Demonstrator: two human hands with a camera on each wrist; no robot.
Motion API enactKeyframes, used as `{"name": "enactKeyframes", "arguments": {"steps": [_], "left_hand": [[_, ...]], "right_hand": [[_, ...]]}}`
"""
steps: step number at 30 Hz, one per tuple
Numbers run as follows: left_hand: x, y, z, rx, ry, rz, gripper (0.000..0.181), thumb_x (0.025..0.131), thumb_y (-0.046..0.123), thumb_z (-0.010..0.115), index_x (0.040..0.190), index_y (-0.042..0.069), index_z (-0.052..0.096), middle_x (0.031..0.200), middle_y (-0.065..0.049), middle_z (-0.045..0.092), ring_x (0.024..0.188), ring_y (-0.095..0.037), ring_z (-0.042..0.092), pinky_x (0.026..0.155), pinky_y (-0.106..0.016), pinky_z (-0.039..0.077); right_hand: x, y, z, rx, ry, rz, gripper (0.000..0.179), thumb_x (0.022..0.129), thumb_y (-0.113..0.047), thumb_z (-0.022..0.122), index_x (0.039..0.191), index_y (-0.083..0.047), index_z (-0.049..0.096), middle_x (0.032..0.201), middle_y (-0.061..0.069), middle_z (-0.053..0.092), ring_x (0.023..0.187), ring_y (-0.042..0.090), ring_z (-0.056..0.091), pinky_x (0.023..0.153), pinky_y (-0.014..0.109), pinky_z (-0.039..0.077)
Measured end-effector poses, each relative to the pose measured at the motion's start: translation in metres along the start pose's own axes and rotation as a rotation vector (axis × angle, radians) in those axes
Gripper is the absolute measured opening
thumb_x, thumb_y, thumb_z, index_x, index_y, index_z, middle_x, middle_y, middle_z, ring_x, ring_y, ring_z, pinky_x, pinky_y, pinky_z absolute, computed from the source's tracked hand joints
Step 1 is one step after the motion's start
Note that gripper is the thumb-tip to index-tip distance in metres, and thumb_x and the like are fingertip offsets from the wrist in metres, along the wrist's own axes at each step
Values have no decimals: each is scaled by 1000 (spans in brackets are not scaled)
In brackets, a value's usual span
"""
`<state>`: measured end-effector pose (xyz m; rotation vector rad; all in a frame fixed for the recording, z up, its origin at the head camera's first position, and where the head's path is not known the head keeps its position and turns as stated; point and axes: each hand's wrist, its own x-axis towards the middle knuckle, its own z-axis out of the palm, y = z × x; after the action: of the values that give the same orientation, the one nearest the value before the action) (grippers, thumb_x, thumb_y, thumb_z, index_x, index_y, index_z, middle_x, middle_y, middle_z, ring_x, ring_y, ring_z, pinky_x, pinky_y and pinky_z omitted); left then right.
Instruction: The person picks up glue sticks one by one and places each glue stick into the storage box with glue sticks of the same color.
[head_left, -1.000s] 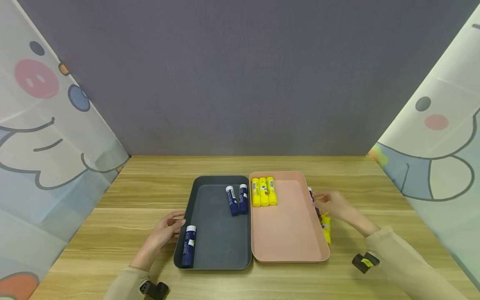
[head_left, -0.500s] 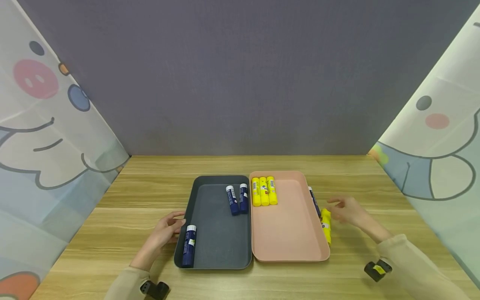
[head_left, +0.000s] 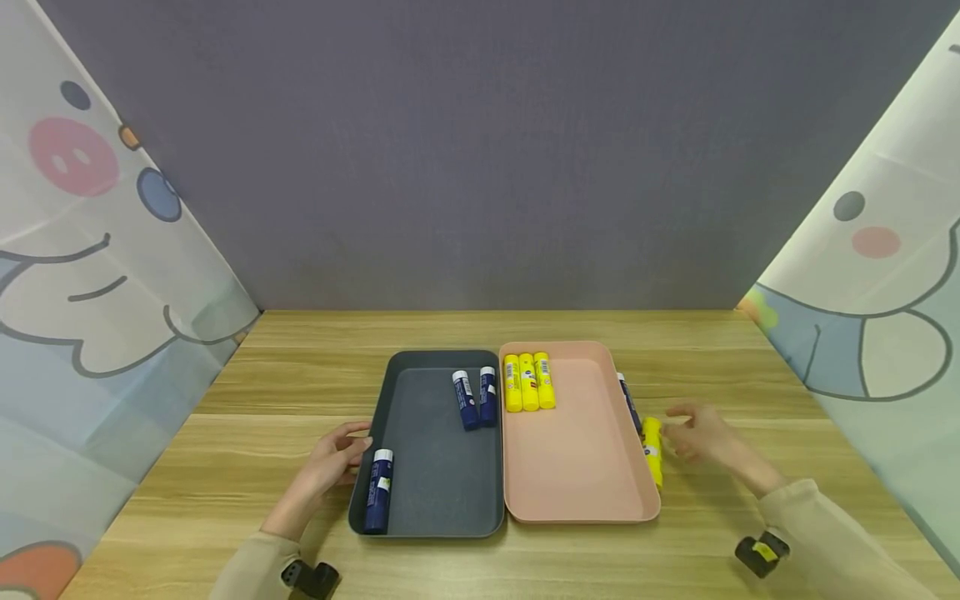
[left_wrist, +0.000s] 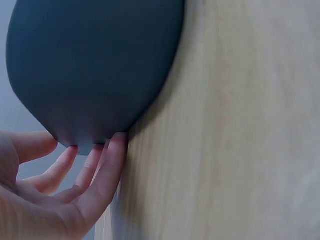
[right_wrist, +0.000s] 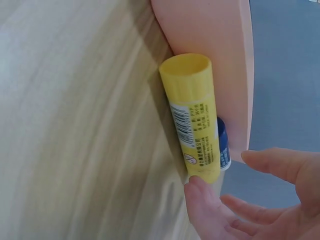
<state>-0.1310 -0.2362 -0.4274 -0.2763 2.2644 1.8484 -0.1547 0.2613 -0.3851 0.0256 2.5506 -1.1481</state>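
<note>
At the dark grey tray's [head_left: 431, 500] left side, my left hand [head_left: 327, 461] touches the outer wall with its fingertips. The left wrist view shows the thumb at the rim and the fingers lower on the wall [left_wrist: 95, 100]. A yellow glue stick [head_left: 652, 452] lies on the table along the pink tray's [head_left: 581, 475] right wall, and a dark blue glue stick [head_left: 630, 404] lies just beyond it. My right hand [head_left: 701, 435] is beside the yellow stick, holding nothing. In the right wrist view its fingertips are close to the stick's near end [right_wrist: 202, 172], thumb spread away.
Three yellow glue sticks [head_left: 528, 383] lie side by side in the pink tray's far left corner. Inside the grey tray are two blue glue sticks [head_left: 465, 400] at the far right and one larger blue stick [head_left: 378, 492] at the near left. A grey panel [head_left: 480, 167] stands behind the table.
My right hand has moved away from the blue glue stick, to the right and nearer, and is now beside the yellow one. The left hand stays at the grey tray.
</note>
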Motion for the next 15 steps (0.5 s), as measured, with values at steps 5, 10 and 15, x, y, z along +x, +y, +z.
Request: {"name": "enactKeyframes", "arguments": {"steps": [5, 10, 15], "left_hand": [[0, 0, -1, -2, -8, 7, 42, 88, 12, 51, 124, -5, 40, 99, -14, 54, 69, -13, 58, 60, -32, 50], [0, 0, 0, 3, 9, -5, 41, 88, 11, 51, 124, -5, 41, 101, -17, 54, 69, -14, 58, 60, -32, 50], [0, 0, 1, 3, 7, -7, 40, 89, 10, 50, 125, -4, 40, 100, -16, 54, 69, -13, 58, 59, -31, 50]], "right_hand": [[1, 2, 3, -4, -27, 46, 56, 87, -15, 49, 122, 23, 27, 94, 28, 56, 74, 23, 58, 63, 36, 51], [1, 3, 7, -22, -33, 44, 58, 85, -16, 50, 120, 24, 28, 87, 20, 57, 71, 20, 56, 60, 34, 50], [1, 4, 11, -46, -38, 23, 59, 85, -19, 51, 118, 25, 29, 84, 18, 58, 70, 19, 56, 58, 33, 50]]}}
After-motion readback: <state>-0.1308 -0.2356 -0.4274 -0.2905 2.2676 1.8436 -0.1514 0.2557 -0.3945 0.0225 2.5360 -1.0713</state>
